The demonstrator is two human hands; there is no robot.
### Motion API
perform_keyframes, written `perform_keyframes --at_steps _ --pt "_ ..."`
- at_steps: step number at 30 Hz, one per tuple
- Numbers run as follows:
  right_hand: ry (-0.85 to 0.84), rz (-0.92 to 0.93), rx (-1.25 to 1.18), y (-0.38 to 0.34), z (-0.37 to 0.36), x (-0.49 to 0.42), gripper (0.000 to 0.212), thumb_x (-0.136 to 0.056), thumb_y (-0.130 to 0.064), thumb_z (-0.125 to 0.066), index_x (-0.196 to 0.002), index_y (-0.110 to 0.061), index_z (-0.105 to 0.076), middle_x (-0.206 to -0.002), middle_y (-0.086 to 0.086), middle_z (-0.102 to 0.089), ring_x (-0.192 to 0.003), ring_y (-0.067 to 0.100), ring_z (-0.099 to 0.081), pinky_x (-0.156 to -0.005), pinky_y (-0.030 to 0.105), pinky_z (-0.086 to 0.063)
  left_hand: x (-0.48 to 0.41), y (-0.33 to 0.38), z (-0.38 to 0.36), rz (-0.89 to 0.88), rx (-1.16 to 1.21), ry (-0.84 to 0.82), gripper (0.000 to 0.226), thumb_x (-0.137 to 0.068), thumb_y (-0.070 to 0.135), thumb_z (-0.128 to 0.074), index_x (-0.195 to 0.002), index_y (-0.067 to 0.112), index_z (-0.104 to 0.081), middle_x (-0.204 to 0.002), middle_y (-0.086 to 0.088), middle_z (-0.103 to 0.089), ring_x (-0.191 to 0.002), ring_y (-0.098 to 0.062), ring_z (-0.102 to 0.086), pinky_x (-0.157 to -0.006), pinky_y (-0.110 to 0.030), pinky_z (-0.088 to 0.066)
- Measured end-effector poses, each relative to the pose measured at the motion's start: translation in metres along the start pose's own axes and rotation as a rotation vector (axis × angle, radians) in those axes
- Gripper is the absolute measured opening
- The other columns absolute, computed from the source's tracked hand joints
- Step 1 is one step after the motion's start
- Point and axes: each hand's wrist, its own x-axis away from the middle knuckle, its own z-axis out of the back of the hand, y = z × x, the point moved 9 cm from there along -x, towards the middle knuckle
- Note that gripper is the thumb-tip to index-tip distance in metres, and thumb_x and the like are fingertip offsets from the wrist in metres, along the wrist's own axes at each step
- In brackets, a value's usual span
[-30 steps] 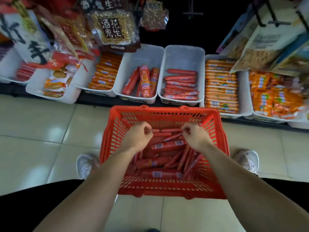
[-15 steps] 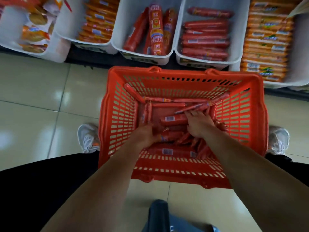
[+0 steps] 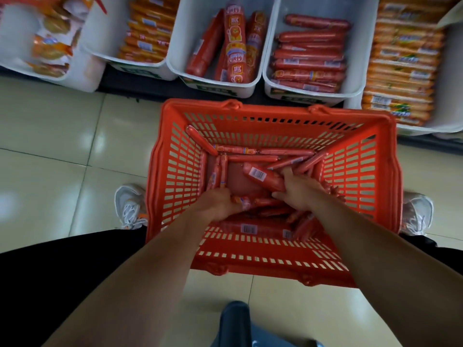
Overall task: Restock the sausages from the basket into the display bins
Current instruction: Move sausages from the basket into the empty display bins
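You are leaning over the basket [image 3: 275,113], which is standing on the floor [image 3: 62,146] between your shoes and just in front of the bins, so each load is needing only a short lift forward. Both hands are working down inside it, near each other but apart. Your right hand [image 3: 302,194] is closing round a thick sausage [image 3: 260,177], fingers lying over its top and thumb hooking under its near side, and the piece is tilting up off the pile. Your left hand [image 3: 216,205] is curling over the near heap, and a thin sausage [image 3: 241,201] is poking out of its grip; whether it is holding more cannot be told, since the fingers are hiding under the knuckles. The remaining stock is lying loose in the basket, thin sticks [image 3: 285,152] lining the far wall. By shape, the thick piece is probably heading for the right bin [image 3: 325,6], where similar red sausages are lying stacked crosswise; the middle bin [image 3: 198,21] is holding larger rolls lengthwise. One roll [image 3: 236,46] is showing the characters 双汇 twice and what looks like a cartoon lion. White barcode stickers are showing on the thick sausage, their digits too small to read, and the green labels on the bin fronts are blurring out.
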Motion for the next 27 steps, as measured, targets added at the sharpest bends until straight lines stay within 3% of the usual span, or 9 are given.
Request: perform_keyframes --at_steps 7,10,12,14,17,19,22,27 --pt "0.095 0.022 -0.219 -0.034 0.074 0.055 0.065 -0.081 -0.05 -0.073 -0.131 -0.019 -0.045 -0.126 0.009 -0.062 -0.113 0.031 -0.061 -0.089 0.032 -0.045 0.071 0.01 0.085 -0.075 -0.029 0.231 0.058 -0.08 0.07 -0.063 -0.11 0.02 -0.068 -0.111 -0.009 -0.069 -0.103 -0.026 -0.065 -0.083 -0.032 -0.049" --pt "0.114 0.014 -0.469 -0.042 0.105 0.08 0.049 -0.077 -0.043 -0.081 -0.113 -0.021 -0.056 -0.095 0.006 -0.071 -0.073 0.02 -0.069 -0.062 0.026 -0.049 0.109 0.019 0.12 -0.124 -0.082 0.292 0.055 -0.08 0.068 -0.064 -0.111 0.022 -0.069 -0.109 -0.005 -0.071 -0.105 -0.024 -0.065 -0.082 -0.029 -0.048" --pt "0.14 0.027 -0.54 -0.053 0.127 0.096 0.046 -0.078 -0.041 -0.081 -0.111 -0.021 -0.057 -0.079 0.001 -0.068 -0.053 0.012 -0.063 -0.048 0.021 -0.044 0.13 0.02 0.143 -0.146 -0.064 0.336 0.056 -0.079 0.068 -0.065 -0.114 0.026 -0.07 -0.107 0.0 -0.071 -0.103 -0.019 -0.066 -0.082 -0.028 -0.049" --pt "0.206 0.044 -0.505 -0.063 0.151 0.109 0.05 -0.076 -0.048 -0.08 -0.111 -0.022 -0.057 -0.08 -0.005 -0.066 -0.058 0.009 -0.062 -0.052 0.021 -0.042 0.147 0.018 0.165 -0.154 -0.003 0.381 0.056 -0.076 0.07 -0.066 -0.109 0.025 -0.071 -0.1 0.003 -0.071 -0.094 -0.017 -0.067 -0.077 -0.029 -0.051" --pt "0.334 0.017 -0.493 -0.067 0.18 0.12 0.058 -0.075 -0.056 -0.077 -0.117 -0.021 -0.057 -0.093 -0.003 -0.067 -0.08 0.018 -0.065 -0.066 0.028 -0.044 0.163 0.015 0.195 -0.157 0.11 0.462 0.066 -0.07 0.079 -0.062 -0.102 0.022 -0.07 -0.093 0.002 -0.072 -0.089 -0.019 -0.069 -0.077 -0.032 -0.053" --pt "0.423 -0.02 -0.508 -0.064 0.195 0.125 0.061 -0.079 -0.051 -0.076 -0.126 -0.018 -0.053 -0.103 0.001 -0.066 -0.094 0.026 -0.064 -0.074 0.031 -0.043 0.167 0.018 0.212 -0.171 0.179 0.498 0.054 -0.078 0.069 -0.065 -0.101 0.021 -0.07 -0.096 0.0 -0.073 -0.09 -0.02 -0.069 -0.077 -0.031 -0.052" --pt "0.496 -0.043 -0.631 -0.061 0.209 0.121 0.056 -0.085 -0.04 -0.072 -0.131 -0.017 -0.049 -0.101 0.002 -0.062 -0.089 0.024 -0.06 -0.074 0.032 -0.042 0.158 0.022 0.244 -0.137 0.175 0.608 0.043 -0.085 0.061 -0.064 -0.091 0.018 -0.066 -0.091 -0.005 -0.07 -0.086 -0.025 -0.066 -0.067 -0.032 -0.042" --pt "0.502 -0.075 -0.74 -0.058 0.214 0.082 0.05 -0.084 -0.042 -0.068 -0.122 -0.019 -0.045 -0.103 0.007 -0.065 -0.084 0.029 -0.065 -0.073 0.041 -0.053 0.102 0.044 0.283 -0.133 0.278 0.692 0.046 -0.095 0.042 -0.06 -0.121 0.003 -0.059 -0.113 -0.018 -0.065 -0.102 -0.035 -0.063 -0.074 -0.031 -0.042"
